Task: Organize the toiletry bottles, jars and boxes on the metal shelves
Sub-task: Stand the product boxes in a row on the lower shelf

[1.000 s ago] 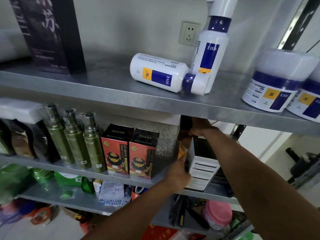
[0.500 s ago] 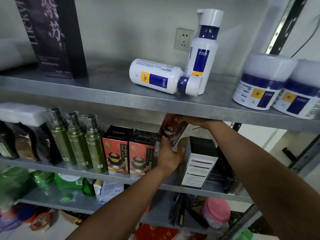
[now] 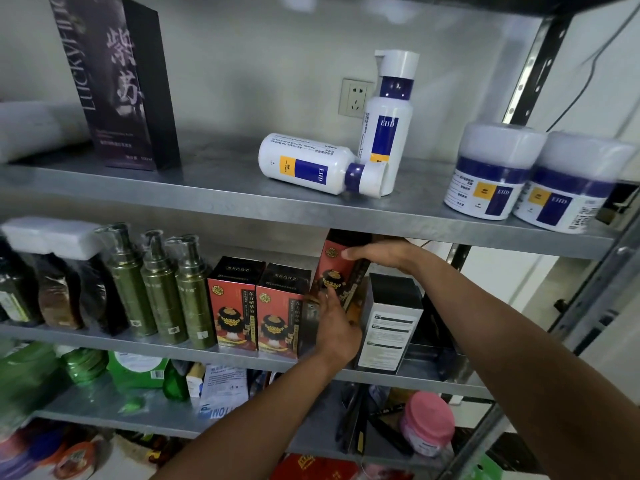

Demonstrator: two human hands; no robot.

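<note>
The red-and-black box (image 3: 337, 268) is a tall cardboard carton with a glossy printed front. It is held on the middle shelf (image 3: 173, 351), in the gap between two matching boxes (image 3: 235, 306) and a white box with a black top (image 3: 388, 327). It is tilted. Its long axis runs from lower left to upper right, and its top end sits close beneath the top shelf (image 3: 207, 202). Its printed face is turned towards the camera.

The right hand (image 3: 381, 254) grips the upper end, with its fingers (image 3: 351, 252) laid across the front face and the thumb out of sight. The left hand (image 3: 337, 327) reaches up to the lower end with its back to the camera. Whether its fingers curl round the carton cannot be told.

The two matching boxes stand upright, side by side and touching. To their left, three green pump bottles (image 3: 161, 289) with a metallic sheen stand in a row, wrapped in clear film. The shelves are dull grey sheet metal.

On the top shelf a smooth white plastic bottle (image 3: 304, 164) with a blue and yellow label lies on its side. Its cap rests against an upright bottle of the same kind (image 3: 388, 123). Further right, two round white jars (image 3: 491, 171) with frosted lids stand together. A tall dark box (image 3: 117, 81) stands at the left. On the lower shelf is a jar with a pink lid (image 3: 427, 420).
</note>
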